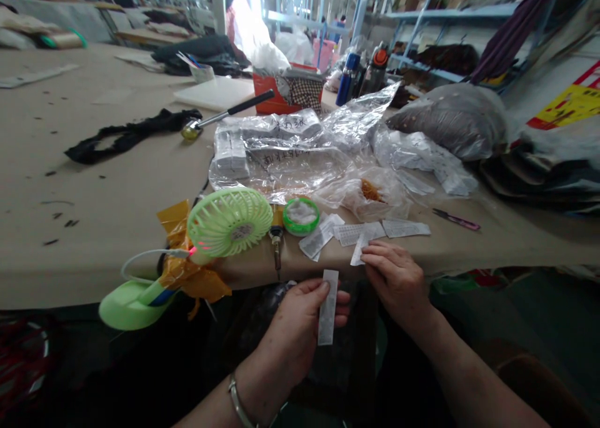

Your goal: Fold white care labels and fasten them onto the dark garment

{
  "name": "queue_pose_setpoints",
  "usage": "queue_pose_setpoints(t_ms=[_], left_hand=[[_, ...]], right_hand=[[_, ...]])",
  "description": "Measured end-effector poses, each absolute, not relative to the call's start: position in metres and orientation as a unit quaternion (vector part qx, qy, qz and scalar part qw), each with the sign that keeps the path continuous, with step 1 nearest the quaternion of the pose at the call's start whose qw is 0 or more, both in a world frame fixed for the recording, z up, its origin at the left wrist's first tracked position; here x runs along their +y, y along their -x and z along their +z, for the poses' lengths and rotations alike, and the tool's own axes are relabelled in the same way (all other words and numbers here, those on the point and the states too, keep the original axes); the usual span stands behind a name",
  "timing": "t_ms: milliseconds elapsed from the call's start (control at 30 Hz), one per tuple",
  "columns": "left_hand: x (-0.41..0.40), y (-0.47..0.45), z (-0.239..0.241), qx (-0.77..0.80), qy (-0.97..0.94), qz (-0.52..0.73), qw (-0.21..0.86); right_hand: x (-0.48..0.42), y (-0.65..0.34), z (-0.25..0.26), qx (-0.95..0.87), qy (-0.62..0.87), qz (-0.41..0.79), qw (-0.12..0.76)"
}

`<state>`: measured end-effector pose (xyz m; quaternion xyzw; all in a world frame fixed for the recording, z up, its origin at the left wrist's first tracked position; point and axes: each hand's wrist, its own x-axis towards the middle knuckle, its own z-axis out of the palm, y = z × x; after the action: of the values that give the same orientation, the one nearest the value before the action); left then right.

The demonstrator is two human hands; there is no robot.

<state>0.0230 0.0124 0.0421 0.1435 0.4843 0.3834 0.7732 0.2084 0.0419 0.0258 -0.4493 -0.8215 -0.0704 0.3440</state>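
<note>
My left hand [300,318] pinches a narrow white label strip [328,309] between thumb and fingers, just off the table's front edge. To its right, my right hand [398,278] has its fingers closed on the end of another white label strip [368,235] at the edge. More printed white strips, among them a label strip [405,228], lie beside and behind it. A green round tub [300,216] with white fluffy material stands behind my left hand. Near that tub, a soldering-iron-like tool [276,247] points toward the table edge.
A light green fan [229,223] is taped at the front edge, left of my hands. Clear plastic bags [290,165] spread across the middle. Small thread snips [456,219] lie at right. Behind are a hammer-like tool [225,115], black fabric [126,137] and bottles [347,78].
</note>
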Motion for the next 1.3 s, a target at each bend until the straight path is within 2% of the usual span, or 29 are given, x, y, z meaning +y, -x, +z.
queue_pose_setpoints(t_ms=[100, 267, 667, 767, 900, 1033, 1100, 1300], left_hand=[[0.014, -0.025, 0.042, 0.453, -0.130, 0.387, 0.793], [0.014, -0.028, 0.038, 0.390, -0.084, 0.450, 0.799], [0.009, -0.029, 0.034, 0.398, -0.102, 0.444, 0.796], [0.009, -0.029, 0.036, 0.429, -0.100, 0.429, 0.789], [0.010, -0.029, 0.041, 0.491, -0.124, 0.379, 0.775], [0.010, -0.031, 0.043, 0.507, -0.136, 0.363, 0.769], [0.009, -0.032, 0.042, 0.510, -0.142, 0.359, 0.768], [0.009, -0.034, 0.042, 0.526, -0.139, 0.353, 0.761]], right_hand=[[0.031, -0.201, 0.032, -0.839, 0.390, -0.004, 0.380], [0.007, -0.181, 0.034, -0.896, 0.262, 0.045, 0.357], [-0.002, -0.177, 0.022, -0.904, 0.249, 0.043, 0.344], [0.003, -0.190, 0.026, -0.894, 0.285, 0.046, 0.342], [0.030, -0.232, 0.026, -0.805, 0.493, -0.069, 0.323], [0.050, -0.266, 0.020, -0.778, 0.580, -0.135, 0.198], [0.050, -0.273, 0.016, -0.791, 0.568, -0.140, 0.179], [0.040, -0.284, 0.011, -0.801, 0.508, -0.135, 0.288]])
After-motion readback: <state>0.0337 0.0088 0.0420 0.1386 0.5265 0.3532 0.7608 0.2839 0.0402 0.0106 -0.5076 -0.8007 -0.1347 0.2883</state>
